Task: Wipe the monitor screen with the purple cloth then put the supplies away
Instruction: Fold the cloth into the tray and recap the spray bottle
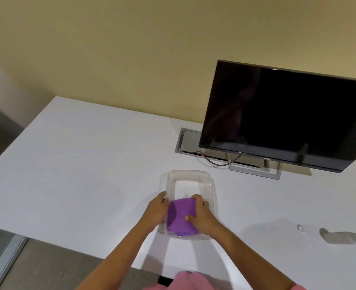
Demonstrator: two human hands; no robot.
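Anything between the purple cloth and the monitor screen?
Nothing visible. The purple cloth lies in the clear plastic container, both hands on it; bare white desk runs from there to the monitor screen.

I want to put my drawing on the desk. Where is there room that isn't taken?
The widest bare patch is the left part of the white desk, left of the clear plastic bin. Another lies between the bin and the small clear things near the right edge. It is crowded at the bin, where both hands hold the purple cloth, and under the monitor.
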